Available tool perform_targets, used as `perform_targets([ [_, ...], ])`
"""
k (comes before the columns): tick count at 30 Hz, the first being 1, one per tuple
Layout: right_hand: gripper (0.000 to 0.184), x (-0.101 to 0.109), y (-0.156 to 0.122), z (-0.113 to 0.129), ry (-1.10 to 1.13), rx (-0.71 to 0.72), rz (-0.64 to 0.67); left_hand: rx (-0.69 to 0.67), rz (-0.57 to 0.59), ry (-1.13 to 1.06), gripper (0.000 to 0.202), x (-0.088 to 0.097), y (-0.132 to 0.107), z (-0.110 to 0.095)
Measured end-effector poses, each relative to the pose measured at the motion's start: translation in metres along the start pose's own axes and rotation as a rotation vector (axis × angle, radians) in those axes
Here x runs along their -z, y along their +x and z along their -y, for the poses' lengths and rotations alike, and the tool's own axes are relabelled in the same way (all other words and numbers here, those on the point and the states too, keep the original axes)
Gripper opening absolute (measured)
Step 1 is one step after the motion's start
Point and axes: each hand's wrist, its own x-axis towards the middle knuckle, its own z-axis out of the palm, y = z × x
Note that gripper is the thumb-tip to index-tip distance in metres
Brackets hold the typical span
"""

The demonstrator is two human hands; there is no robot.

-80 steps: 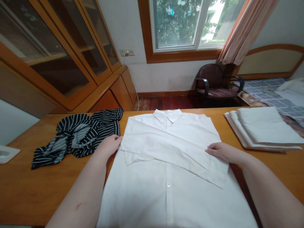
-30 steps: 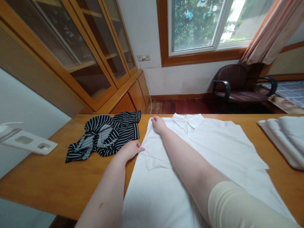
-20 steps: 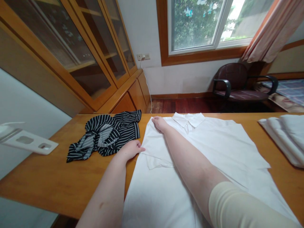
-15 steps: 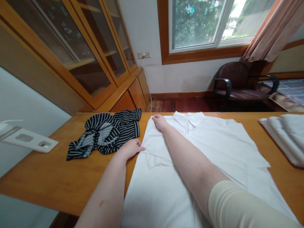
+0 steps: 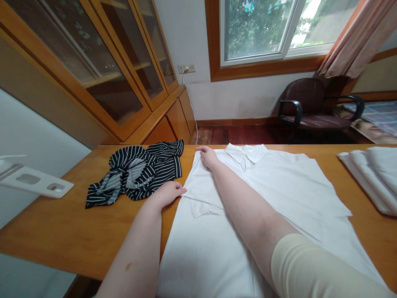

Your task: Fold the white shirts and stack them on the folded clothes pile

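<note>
A white collared shirt (image 5: pixel 279 182) lies spread on the wooden table (image 5: pixel 62 231), its collar toward the far edge. Its left sleeve is partly folded in, with a loose flap showing near the middle. My left hand (image 5: pixel 170 193) pinches the shirt's left edge at the sleeve, thumb and fingers together. Farther up, my right hand (image 5: pixel 207 157) reaches across the shirt and holds its far left corner near the shoulder; the fingertips are partly hidden. My right forearm covers part of the shirt front.
A crumpled black-and-white striped garment (image 5: pixel 136 171) lies left of the shirt. Folded white cloths (image 5: pixel 372 178) are stacked at the right. A white slotted plastic object (image 5: pixel 37 180) juts in at left. Beyond the table stand a glass-door cabinet (image 5: pixel 124 74) and an armchair (image 5: pixel 305 103).
Both hands stay at the shirt's left side, with only a slight shift. The right index finger looks a little straighter at the corner. The view has moved slightly.
</note>
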Motion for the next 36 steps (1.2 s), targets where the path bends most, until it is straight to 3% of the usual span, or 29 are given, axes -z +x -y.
perform_targets([
  [4, 0.04, 0.0, 0.0, -0.001, -0.055, -0.032, -0.064, -0.008, -0.008, 0.021, 0.032, -0.001, 0.002, 0.001],
  [13, 0.03, 0.001, -0.008, 0.011, -0.166, -0.061, 0.047, -0.001, -0.02, 0.055, 0.029, -0.003, 0.003, -0.001],
  [18, 0.03, 0.002, -0.006, 0.009, -0.251, -0.044, 0.038, -0.013, -0.022, 0.07, 0.029, -0.003, 0.004, 0.001],
  [26, 0.031, 0.003, -0.005, 0.009, -0.334, 0.054, 0.107, -0.056, -0.069, -0.096, 0.039, -0.006, 0.009, 0.008],
  [30, 0.044, 0.005, -0.006, 0.01, -0.348, 0.097, 0.171, -0.123, -0.142, -0.204, 0.04, -0.007, 0.013, 0.003],
  [33, 0.056, 0.007, -0.005, 0.01, -0.372, 0.097, 0.153, -0.118, -0.164, -0.119, 0.034, -0.007, 0.015, 0.0],
  [36, 0.056, 0.007, -0.005, 0.008, -0.395, 0.081, 0.096, -0.088, -0.186, -0.039, 0.031, -0.006, 0.015, -0.003],
])
